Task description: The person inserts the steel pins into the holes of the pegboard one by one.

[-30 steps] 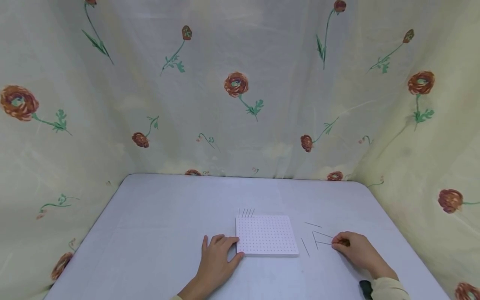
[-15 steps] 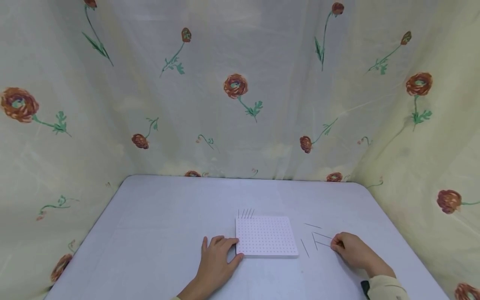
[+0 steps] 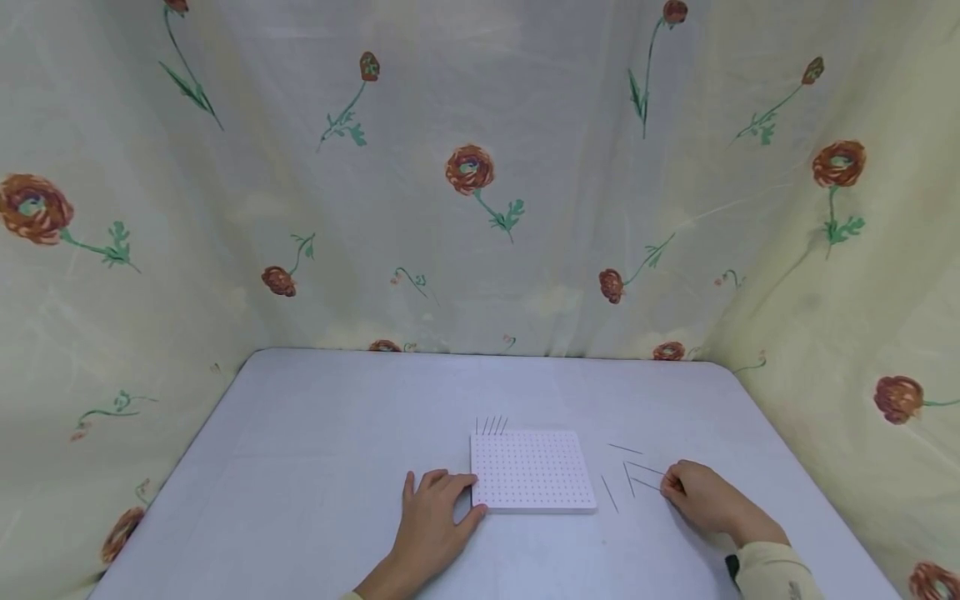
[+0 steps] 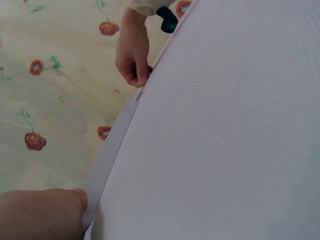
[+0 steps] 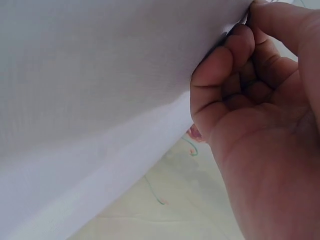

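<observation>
The camera on my head looks forward and down from above, far enough back to take in the whole table (image 3: pixel 337 467), both my hands and the flowered curtain (image 3: pixel 465 208) beyond them. The camera on my left wrist sits low, almost against the tabletop, and faces across it past my left hand (image 4: pixel 40 212), close in its lower corner, to my right hand (image 4: pixel 134 55), far off; the head view shares both hands and the table. The camera on my right wrist is nearest of all, pressed up to my right hand's curled fingers (image 5: pixel 225 65), looking along the table surface toward a strip of curtain.
</observation>
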### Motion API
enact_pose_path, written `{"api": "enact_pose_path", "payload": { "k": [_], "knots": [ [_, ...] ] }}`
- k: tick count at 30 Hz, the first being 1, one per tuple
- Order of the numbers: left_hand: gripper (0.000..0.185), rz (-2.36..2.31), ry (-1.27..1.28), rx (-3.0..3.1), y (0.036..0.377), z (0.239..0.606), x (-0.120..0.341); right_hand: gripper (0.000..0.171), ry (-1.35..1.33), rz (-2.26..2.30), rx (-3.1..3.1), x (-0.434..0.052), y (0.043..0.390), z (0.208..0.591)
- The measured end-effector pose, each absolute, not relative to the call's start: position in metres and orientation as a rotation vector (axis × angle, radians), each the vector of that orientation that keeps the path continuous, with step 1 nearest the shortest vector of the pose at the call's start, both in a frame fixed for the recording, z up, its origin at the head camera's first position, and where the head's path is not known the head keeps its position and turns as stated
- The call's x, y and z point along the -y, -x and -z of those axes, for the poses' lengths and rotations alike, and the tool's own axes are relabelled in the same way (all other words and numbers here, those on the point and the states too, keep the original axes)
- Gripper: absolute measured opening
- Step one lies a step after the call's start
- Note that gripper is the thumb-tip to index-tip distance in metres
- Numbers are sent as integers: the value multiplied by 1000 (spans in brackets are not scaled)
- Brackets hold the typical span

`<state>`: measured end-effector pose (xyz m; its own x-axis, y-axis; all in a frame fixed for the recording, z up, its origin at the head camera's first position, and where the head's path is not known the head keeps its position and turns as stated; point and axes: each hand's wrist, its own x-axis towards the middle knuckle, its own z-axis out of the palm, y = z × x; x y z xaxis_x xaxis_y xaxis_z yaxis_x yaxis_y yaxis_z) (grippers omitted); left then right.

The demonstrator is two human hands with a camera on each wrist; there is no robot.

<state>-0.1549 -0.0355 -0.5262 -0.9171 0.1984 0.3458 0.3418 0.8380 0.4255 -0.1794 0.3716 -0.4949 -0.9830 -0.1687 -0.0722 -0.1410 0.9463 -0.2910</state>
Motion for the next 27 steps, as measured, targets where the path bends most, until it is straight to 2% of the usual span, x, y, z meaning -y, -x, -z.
{"api": "enact_pose_path", "payload": {
  "k": [14,27],
  "knots": [
    [42,675,402,2733,157,527,36,10,309,424,-3039,-368,177,497],
    [42,696,406,2745,155,527,35,9,239,509,-3155,-372,170,500]
  ]
}}
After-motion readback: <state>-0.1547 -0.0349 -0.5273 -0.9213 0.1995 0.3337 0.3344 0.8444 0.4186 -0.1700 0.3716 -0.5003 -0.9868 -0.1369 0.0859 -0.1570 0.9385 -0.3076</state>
